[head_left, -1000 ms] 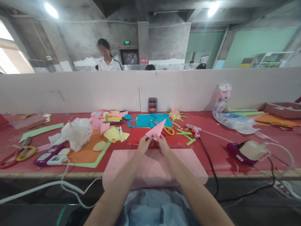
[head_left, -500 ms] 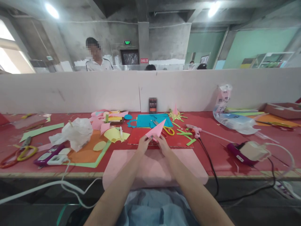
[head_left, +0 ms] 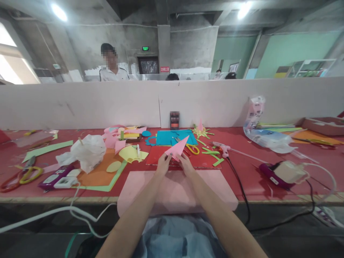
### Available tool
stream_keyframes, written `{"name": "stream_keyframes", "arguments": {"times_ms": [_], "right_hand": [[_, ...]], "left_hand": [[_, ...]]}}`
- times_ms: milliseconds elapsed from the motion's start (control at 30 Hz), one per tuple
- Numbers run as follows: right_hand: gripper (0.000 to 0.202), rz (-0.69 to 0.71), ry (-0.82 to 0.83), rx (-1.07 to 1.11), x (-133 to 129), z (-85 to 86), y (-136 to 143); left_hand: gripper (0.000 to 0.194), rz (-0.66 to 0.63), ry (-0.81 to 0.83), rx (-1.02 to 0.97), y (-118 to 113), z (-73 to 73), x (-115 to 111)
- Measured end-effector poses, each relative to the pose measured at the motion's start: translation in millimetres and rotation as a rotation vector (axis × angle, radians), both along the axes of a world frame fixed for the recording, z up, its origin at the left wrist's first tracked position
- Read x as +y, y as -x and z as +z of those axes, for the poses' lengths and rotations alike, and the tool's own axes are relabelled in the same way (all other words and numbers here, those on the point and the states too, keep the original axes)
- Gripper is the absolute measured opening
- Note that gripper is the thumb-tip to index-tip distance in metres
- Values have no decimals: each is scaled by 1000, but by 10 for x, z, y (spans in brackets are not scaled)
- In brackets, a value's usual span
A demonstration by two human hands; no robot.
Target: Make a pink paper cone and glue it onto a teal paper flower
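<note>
A pink paper cone [head_left: 178,148], its tip pointing up and to the right, is held between both hands. My left hand [head_left: 163,164] grips its lower left edge with closed fingers. On the lower right edge, my right hand [head_left: 186,163] is closed too. Behind the cone lie yellow-handled scissors [head_left: 194,149], partly covered by it, and blue sheets [head_left: 164,138]. Under the hands is a red board [head_left: 154,159]. Further back stands a small pink cone with green strips [head_left: 201,129] spread around its base.
A glue gun [head_left: 224,149] and green strips [head_left: 213,152] lie to the right, with a purple power strip [head_left: 276,175] beyond. Left are crumpled white plastic [head_left: 92,152], yellow paper [head_left: 129,153], another purple power strip [head_left: 57,177] and scissors [head_left: 27,173]. A person [head_left: 114,73] stands behind the partition.
The pink paper has turned slightly and its left edge reaches further left. My left hand has shifted a little with it. The person behind the partition has moved slightly right.
</note>
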State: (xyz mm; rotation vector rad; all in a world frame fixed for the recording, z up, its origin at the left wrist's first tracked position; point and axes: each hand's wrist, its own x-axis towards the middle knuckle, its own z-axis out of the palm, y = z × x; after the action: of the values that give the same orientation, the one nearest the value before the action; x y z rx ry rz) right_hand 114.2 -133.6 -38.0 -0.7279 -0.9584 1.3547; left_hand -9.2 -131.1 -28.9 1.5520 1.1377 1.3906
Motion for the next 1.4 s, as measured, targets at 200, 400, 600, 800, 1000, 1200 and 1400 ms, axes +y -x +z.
{"name": "stream_keyframes", "arguments": {"times_ms": [200,400,600,800,1000,1200,1400], "right_hand": [[47,-7,-1,17,20,-31,-2],[44,-26,22,0,-9,2,2],[44,-23,17,3,5,-14,-4],[46,-19,20,1,1,-1,3],[45,-40,33,14,-18,25,14],[41,-33,19,13,-21,20,1],[39,-31,25,18,-7,-4,-6]], "left_hand": [[30,8,5,-27,2,15,1],[30,20,18,-37,0,19,6],[32,24,30,-18,-4,-2,10],[35,13,1,-6,2,-9,13],[35,-7,12,-17,-2,28,-13],[36,15,35,-124,-12,35,-35],[34,10,54,-154,-9,6,-14]]}}
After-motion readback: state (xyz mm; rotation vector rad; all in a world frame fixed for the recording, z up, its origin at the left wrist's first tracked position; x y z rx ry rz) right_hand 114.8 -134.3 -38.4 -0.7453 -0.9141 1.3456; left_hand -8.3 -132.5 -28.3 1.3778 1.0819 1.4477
